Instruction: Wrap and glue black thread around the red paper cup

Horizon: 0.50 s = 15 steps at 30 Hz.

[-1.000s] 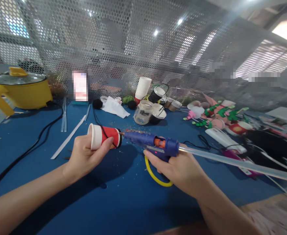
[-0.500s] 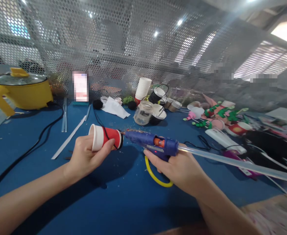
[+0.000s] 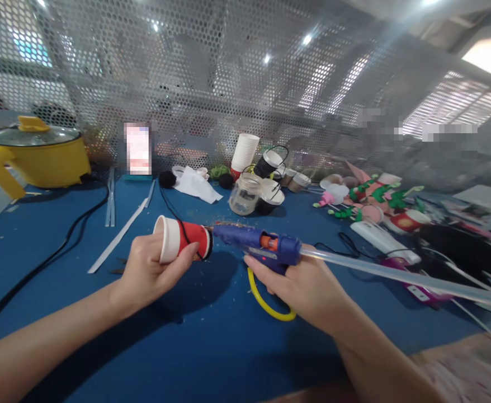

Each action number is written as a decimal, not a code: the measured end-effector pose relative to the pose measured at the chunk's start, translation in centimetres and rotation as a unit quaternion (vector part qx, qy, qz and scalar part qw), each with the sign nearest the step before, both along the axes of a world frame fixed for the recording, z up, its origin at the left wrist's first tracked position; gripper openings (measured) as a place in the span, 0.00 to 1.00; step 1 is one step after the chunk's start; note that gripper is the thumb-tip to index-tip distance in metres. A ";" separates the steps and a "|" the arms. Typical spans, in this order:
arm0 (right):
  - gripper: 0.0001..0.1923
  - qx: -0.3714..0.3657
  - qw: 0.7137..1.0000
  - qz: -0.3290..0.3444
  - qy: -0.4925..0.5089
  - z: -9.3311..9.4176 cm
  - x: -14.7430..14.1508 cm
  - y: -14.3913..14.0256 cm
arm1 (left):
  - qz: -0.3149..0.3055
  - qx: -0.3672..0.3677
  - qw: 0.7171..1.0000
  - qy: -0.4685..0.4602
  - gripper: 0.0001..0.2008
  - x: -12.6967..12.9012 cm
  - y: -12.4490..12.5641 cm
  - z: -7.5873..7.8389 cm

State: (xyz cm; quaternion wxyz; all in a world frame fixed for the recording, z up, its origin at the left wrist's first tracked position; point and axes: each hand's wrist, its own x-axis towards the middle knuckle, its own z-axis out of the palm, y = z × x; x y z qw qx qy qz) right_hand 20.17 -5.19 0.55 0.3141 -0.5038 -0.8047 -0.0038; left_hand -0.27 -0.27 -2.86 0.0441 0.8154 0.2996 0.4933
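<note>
Over the blue table [image 3: 229, 352], left of the glue gun [image 3: 256, 240] that the right hand [image 3: 306, 288] grips, the left hand [image 3: 147, 274] pinches the cup [image 3: 196, 234]; a steady nozzle [image 3: 211, 229] and slow turn should help.

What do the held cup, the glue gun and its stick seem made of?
Cup: probably paper, smooth, with a rolled white rim. Glue gun: likely hard plastic, blue, faintly glossy, with moulded edges. Glue stick: translucent and shiny, probably hot-melt glue.

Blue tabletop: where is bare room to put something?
Mostly bare: between left hand and right hand, toward the person; between left forearm and black cable. Crowded: far middle, around clear jar and stacked paper cups; right side, with artificial flowers.
</note>
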 end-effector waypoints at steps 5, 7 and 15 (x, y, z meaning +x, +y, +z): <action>0.09 -0.018 0.999 -0.027 0.033 -0.5 -0.1 -0.1 | 0.015 0.000 1.000 0.003 0.12 0.0 0.1 0.0; 0.08 -0.021 0.999 -0.024 0.032 -0.4 -0.1 -0.1 | 0.006 0.000 1.000 0.006 0.11 -0.1 0.1 -0.1; 0.08 -0.008 1.000 -0.003 0.029 -0.1 -0.1 -0.1 | 0.028 -0.042 0.999 -0.008 0.17 0.1 0.0 0.0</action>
